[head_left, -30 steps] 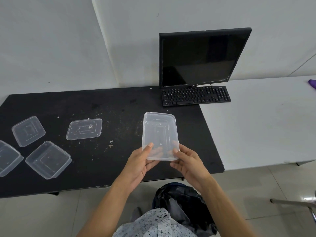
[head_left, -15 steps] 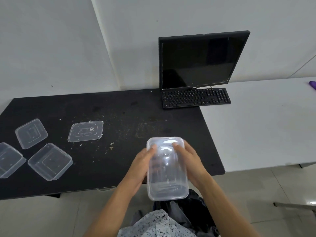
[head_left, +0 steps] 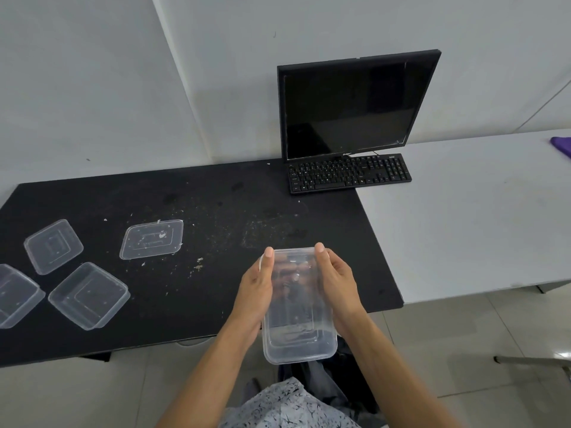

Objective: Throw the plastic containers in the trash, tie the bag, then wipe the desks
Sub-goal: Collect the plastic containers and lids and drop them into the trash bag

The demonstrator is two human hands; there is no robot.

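One clear container (head_left: 298, 319), gripped by left hand (head_left: 255, 288) and right hand (head_left: 338, 282), at near edge of black desk (head_left: 216, 205); four clear pieces (head_left: 89, 295) left on it; tying, wiping pending.

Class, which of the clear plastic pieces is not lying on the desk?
The container gripped by left hand and right hand over the near edge of the black desk; the other four lie on it.
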